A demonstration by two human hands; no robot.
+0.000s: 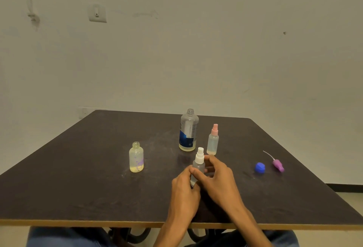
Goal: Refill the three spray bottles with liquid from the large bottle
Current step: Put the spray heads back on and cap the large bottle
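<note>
Table (pixel 78 187): dark square top with a pale edge, set against a plain wall.
Left hand (pixel 183 189): fingers curled round the lower body of the white-cap sprayer (pixel 198 165), gripping it.
Right hand (pixel 215 178): fingers bent round the same sprayer from the right side, thumb and fingertips against its body just below the white cap.
White-cap sprayer: upright, near the table's middle, held between both hands; cap on.
Large bottle (pixel 188 131): stands uncapped behind the hands, blue label, a shallow layer of yellowish liquid at the bottom.
Pink-cap sprayer (pixel 213 140): upright just right of the large bottle, cap on, a little liquid at the base.
Open sprayer (pixel 136 158): stands well to the left, no top fitted, pale yellow liquid low in it.
Blue cap (pixel 259 167): lying on the table to the right.
Purple spray head (pixel 278 164): lying beside the blue cap, its thin tube pointing away.
</note>
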